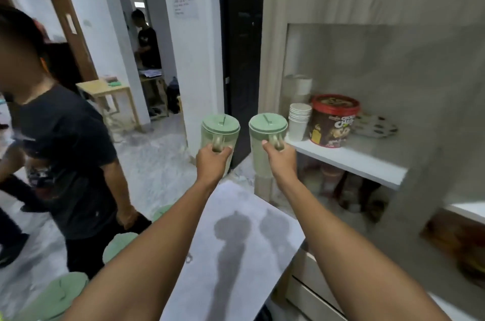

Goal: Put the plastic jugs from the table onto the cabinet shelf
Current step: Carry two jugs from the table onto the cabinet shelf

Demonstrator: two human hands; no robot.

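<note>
I hold two pale green plastic jugs with green lids in the air, one in each hand. My left hand [213, 160] grips the handle of the left jug [220, 128]. My right hand [280, 159] grips the handle of the right jug [267, 127], which hangs just left of the white cabinet shelf [367, 160]. Both jugs are upright, above the far end of the white table [236, 255]. Several more green jugs [60, 291] stand at the table's lower left, partly hidden by my left arm.
On the shelf stand a stack of white paper cups [299, 121], a red-lidded brown tub [333, 124] and a patterned plate [378, 125]. A person in a black shirt [65, 158] walks close on the left. Another person stands in the far doorway.
</note>
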